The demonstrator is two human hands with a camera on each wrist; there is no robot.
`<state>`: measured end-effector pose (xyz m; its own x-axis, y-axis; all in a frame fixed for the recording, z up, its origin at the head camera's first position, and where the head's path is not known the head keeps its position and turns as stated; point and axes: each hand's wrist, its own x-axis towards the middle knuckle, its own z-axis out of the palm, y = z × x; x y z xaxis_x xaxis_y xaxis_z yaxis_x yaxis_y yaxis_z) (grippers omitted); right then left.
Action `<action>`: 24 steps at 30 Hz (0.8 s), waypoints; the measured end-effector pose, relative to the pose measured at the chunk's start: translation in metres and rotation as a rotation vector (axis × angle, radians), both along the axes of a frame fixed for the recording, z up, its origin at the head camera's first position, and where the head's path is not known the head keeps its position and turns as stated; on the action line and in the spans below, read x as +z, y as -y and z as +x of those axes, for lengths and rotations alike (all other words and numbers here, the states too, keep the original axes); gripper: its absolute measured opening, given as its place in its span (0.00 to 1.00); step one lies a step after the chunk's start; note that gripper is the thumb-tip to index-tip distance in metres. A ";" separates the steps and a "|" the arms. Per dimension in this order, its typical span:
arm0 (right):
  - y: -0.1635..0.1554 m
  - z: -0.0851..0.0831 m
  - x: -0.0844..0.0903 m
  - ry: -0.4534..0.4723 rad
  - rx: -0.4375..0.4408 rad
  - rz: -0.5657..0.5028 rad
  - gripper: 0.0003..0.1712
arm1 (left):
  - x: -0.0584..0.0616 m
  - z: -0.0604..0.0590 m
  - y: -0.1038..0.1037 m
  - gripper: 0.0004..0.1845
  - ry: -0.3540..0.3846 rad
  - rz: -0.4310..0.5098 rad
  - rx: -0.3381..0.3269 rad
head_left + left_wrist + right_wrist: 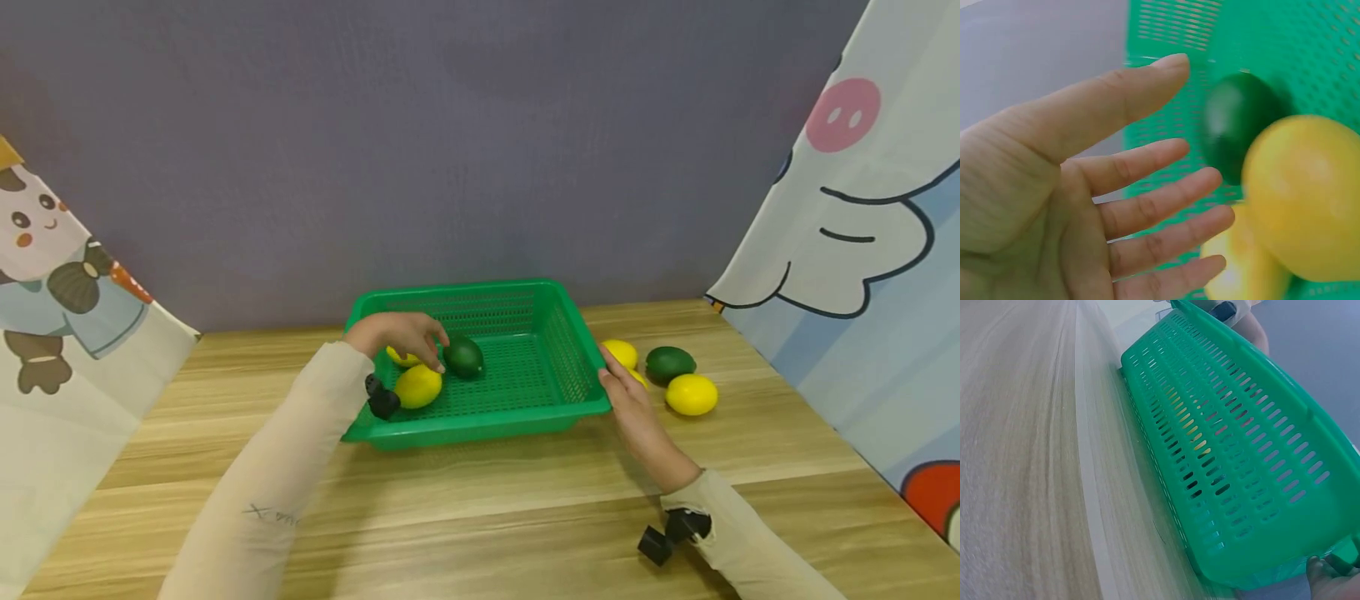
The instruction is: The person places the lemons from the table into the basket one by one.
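A green slotted basket (480, 292) stands mid-table. Inside it, at the left, lie a dark green lime (464, 357) and two yellow lemons (418, 386) (401, 358). My left hand (420, 342) hovers over them with nothing in it. The left wrist view shows this left hand (1147, 187) with fingers spread and straight. Just beyond them are the lime (1235, 122) and a blurred lemon (1304, 200). My right hand (626, 400) grips the basket's right rim near the front corner. In the right wrist view, a fingertip (1332, 584) meets the basket wall (1241, 456).
On the wooden table (487, 517), right of the basket, lie a lemon (621, 353), a lime (671, 363) and another lemon (692, 394). Cartoon-printed cloths hang at the left (52, 333) and right (862, 250). A grey wall closes the back.
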<state>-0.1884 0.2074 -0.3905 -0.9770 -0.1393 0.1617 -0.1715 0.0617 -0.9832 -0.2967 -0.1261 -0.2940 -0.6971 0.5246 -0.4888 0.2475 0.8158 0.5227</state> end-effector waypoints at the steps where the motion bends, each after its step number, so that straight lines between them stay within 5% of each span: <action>1: 0.000 0.000 0.000 0.001 0.001 -0.002 0.33 | 0.004 0.001 0.002 0.32 -0.022 0.021 -0.015; 9: -0.001 -0.001 0.002 0.001 -0.006 0.019 0.33 | 0.029 0.007 0.022 0.32 -0.154 0.111 0.021; 24: 0.000 0.000 0.002 0.017 -0.010 0.025 0.32 | 0.041 0.024 0.064 0.32 -0.340 0.256 0.257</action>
<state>-0.1881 0.2070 -0.3883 -0.9809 -0.1336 0.1414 -0.1538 0.0874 -0.9842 -0.2725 -0.1903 -0.2532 -0.9170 0.3886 -0.0894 0.2467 0.7290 0.6385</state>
